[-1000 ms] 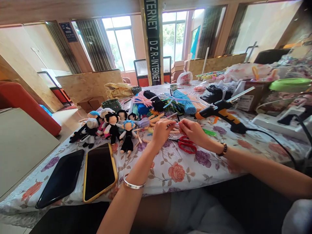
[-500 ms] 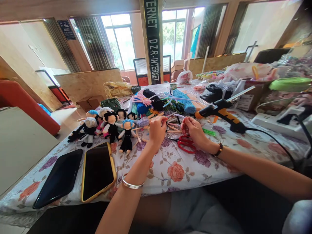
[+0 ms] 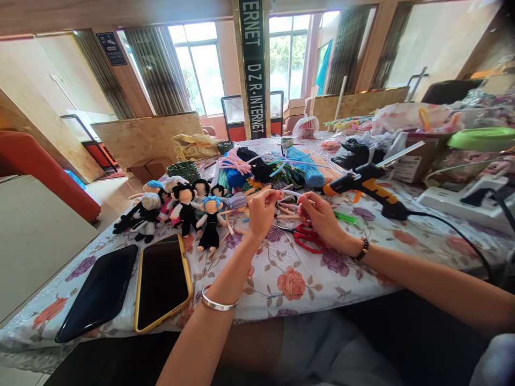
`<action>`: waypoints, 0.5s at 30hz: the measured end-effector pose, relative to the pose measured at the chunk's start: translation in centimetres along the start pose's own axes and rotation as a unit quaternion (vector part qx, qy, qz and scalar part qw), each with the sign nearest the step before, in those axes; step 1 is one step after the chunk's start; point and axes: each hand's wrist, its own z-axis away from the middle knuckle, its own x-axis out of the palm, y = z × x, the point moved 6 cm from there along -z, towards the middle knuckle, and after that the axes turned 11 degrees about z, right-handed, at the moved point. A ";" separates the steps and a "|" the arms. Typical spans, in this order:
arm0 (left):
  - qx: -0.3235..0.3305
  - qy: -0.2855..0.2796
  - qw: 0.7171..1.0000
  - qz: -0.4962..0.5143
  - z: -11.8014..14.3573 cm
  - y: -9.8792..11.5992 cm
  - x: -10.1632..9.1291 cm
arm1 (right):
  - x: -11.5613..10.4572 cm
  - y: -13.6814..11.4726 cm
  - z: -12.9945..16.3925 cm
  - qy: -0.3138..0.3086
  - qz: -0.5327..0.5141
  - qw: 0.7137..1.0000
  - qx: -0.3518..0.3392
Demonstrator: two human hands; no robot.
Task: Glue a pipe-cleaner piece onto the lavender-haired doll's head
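My left hand (image 3: 263,212) and my right hand (image 3: 321,216) are raised a little above the flowered tablecloth (image 3: 289,279), and between them they pinch a thin pale lilac pipe cleaner (image 3: 290,193) by its two ends. Red-handled scissors (image 3: 308,238) lie on the cloth just under my right hand. Loose pipe cleaner pieces (image 3: 281,210) lie scattered behind my fingers. A row of small pipe-cleaner dolls (image 3: 183,210) stands to the left of my left hand.
Two phones lie at the near left: a black one (image 3: 98,292) and a yellow-cased one (image 3: 163,281). A black and orange glue gun (image 3: 364,182) with its cord stands right of my hands. Bundles of coloured pipe cleaners (image 3: 277,166), bags and boxes crowd the far side.
Both hands have risen slightly from the cloth and moved apart, drawing the pale pipe cleaner out between them. The rest has not moved.
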 end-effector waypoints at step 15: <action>-0.032 -0.005 0.994 0.107 0.0 0.0 0.1 | 0.0 -0.3 0.1 0.001 0.084 0.996 -0.025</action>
